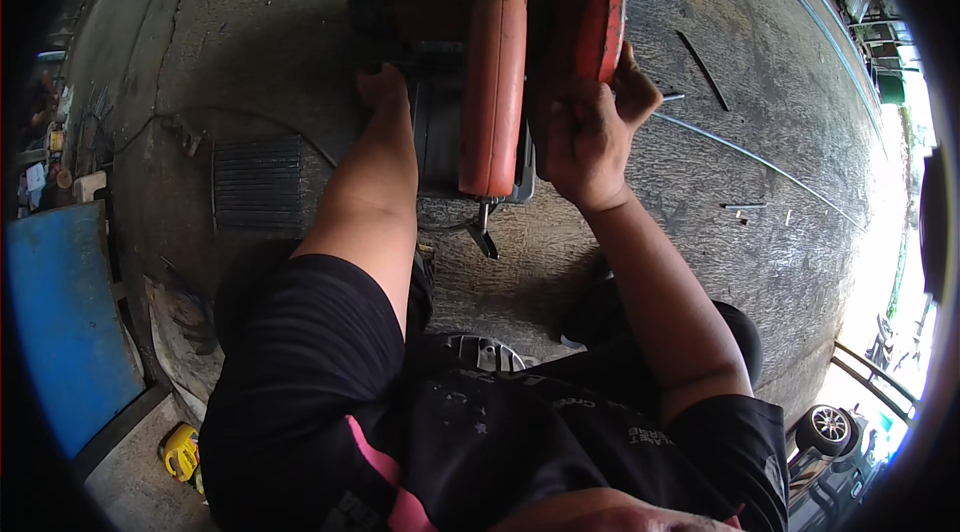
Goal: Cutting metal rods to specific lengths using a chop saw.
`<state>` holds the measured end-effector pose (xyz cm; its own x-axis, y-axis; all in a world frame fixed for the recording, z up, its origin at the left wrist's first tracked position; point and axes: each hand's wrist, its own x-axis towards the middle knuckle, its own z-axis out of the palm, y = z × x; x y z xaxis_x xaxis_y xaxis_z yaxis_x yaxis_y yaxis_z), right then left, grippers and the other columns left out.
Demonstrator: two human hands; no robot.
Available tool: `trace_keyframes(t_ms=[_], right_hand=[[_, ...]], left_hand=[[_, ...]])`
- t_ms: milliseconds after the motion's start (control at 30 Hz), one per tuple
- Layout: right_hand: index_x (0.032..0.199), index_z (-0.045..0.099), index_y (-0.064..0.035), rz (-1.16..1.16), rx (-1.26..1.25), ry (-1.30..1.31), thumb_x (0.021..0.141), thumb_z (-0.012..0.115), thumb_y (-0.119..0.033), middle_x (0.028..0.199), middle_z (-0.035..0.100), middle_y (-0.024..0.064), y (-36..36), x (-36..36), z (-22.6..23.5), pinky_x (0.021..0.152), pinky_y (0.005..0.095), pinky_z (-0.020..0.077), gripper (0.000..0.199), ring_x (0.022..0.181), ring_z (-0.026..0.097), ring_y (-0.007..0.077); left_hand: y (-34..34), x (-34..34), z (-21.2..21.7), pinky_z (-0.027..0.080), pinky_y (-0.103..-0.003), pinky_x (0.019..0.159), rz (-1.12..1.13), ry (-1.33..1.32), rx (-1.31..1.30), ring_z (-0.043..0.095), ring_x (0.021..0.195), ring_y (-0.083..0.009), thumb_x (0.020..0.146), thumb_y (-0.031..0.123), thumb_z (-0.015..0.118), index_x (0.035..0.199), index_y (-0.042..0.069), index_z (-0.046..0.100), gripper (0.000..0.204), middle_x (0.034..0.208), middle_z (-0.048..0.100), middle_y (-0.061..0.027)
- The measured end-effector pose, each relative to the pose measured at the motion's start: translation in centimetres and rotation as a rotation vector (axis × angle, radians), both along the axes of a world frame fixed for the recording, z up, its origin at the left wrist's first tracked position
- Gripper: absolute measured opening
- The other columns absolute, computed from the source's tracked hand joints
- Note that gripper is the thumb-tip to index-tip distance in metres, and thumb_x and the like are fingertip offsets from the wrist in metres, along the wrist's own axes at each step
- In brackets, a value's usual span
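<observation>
As the saw (492,44) looks heavy, its handle (493,117) is best gripped; with the right hand (592,144) half-curled, left hand (384,90) shadowed, neither hold can be told.

Viewed from above, the left arm (365,192) is lying nearly straight ahead of the trunk, leading us to the left hand (380,87); shadow is obscuring its fingers, so we are perhaps misjudging their curl. The right arm (670,282) is bending at the elbow, its forearm slanting forward and inward to the wrist. We are seeing the right hand (592,137) more clearly: its knuckles are standing raised above bent fingers.
</observation>
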<state>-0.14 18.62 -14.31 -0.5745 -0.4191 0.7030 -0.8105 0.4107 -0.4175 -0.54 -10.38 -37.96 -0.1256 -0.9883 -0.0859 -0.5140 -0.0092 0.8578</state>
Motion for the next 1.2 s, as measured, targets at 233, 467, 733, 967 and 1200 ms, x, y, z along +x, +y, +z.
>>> trace_keyframes(t_ms=[233,467,733,967,1200], right_hand=[[0.093,0.059,-0.0058,-0.021,-0.023,-0.037,0.068,0.058,0.001,0.120,0.044,0.0310,-0.1,0.1,-0.2,0.101,0.0510,0.0319,0.026,0.121,0.031,0.0444],[0.095,0.059,-0.0059,0.000,0.019,-0.013,0.070,0.058,0.000,0.128,0.035,0.0331,0.3,0.0,-0.4,0.103,0.0499,0.0313,0.026,0.123,0.030,0.0439],[0.091,0.061,-0.0099,-0.006,-0.035,-0.030,0.066,0.061,-0.002,0.133,0.030,0.0323,1.0,0.9,-3.4,0.103,0.0469,0.0313,0.025,0.126,0.028,0.0441],[0.085,0.062,-0.0126,-0.016,-0.018,0.062,0.062,0.063,-0.001,0.135,0.027,0.0303,1.4,1.4,-5.6,0.100,0.0437,0.0328,0.025,0.125,0.029,0.0421],[0.085,0.061,-0.0128,-0.014,0.010,0.051,0.064,0.063,-0.001,0.134,0.027,0.0312,1.4,1.4,-5.4,0.100,0.0441,0.0339,0.024,0.126,0.029,0.0425]], left_hand=[[0.5,-0.1,0.2,0.046,-0.040,0.097,-0.007,0.015,-0.019,0.059,0.109,-0.0318,0.074,0.012,0.063,0.118,0.003,0.057,0.045,0.113,0.062,-0.0188],[0.5,-1.0,-0.4,0.048,-0.039,0.093,0.107,-0.020,0.039,0.062,0.104,-0.0310,0.072,0.013,0.065,0.114,0.005,0.060,0.044,0.109,0.065,-0.0171],[1.0,-0.9,0.2,0.049,-0.039,0.092,0.109,0.015,0.082,0.062,0.103,-0.0312,0.072,0.013,0.065,0.114,0.004,0.060,0.043,0.108,0.065,-0.0176],[0.8,-1.1,0.0,0.049,-0.039,0.091,0.121,0.035,0.100,0.062,0.102,-0.0314,0.072,0.013,0.065,0.114,0.004,0.060,0.043,0.108,0.065,-0.0180],[0.8,-1.3,-0.4,0.050,-0.039,0.090,0.131,0.025,0.104,0.063,0.102,-0.0316,0.072,0.013,0.065,0.113,0.003,0.060,0.043,0.107,0.065,-0.0185]])
